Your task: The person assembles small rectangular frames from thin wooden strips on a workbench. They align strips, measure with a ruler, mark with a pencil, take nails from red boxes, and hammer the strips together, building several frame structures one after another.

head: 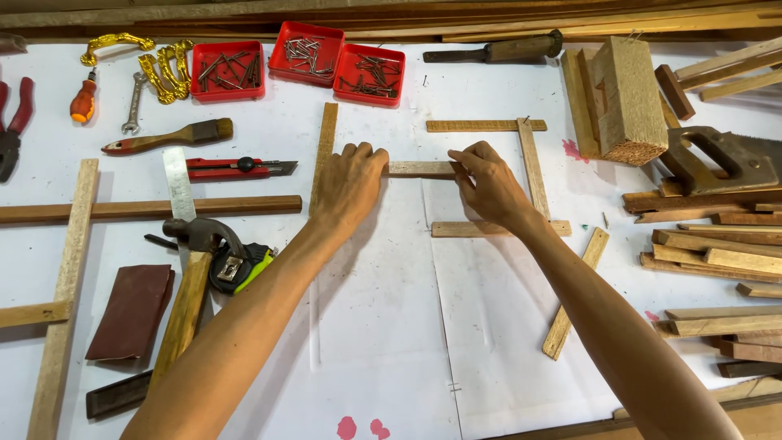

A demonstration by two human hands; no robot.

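**Both hands on a short slat at mid-desk**

Far left: pliers [11, 130] and a screwdriver [83, 99] on the white desk [383, 326]. Beside them, gold handles [160, 67], a wrench [133, 102] and a brush [169, 136]. Below, a long batten [151, 209] lying crosswise, over an upright lath [63, 293]. Nearer the front edge, sandpaper [130, 311], a hammer [194, 277] and a tape measure [241, 266] just beside the hammer head. Above those, a steel rule [178, 182] and a red knife [240, 167]. Along the back, three red trays [297, 63] of nails.

At centre, an upright strip [326, 151], with the left hand [349, 186] just right of it. Left grip: fingers curled down, tips touching the left end of the slat [419, 168], not closed round it. Slat lying flat and level between both hands. Right hand [487, 186] at its right end, grip pinching that end between thumb and fingertips.

Further right, a three-sided frame [533, 171] of thin strips, open toward the left. Behind it, a chisel [497, 51]. Then a wood block [631, 102], a saw handle [717, 159], and a heap of offcuts [717, 253] at the right edge. One loose stick [575, 295] slanting beside the right forearm.
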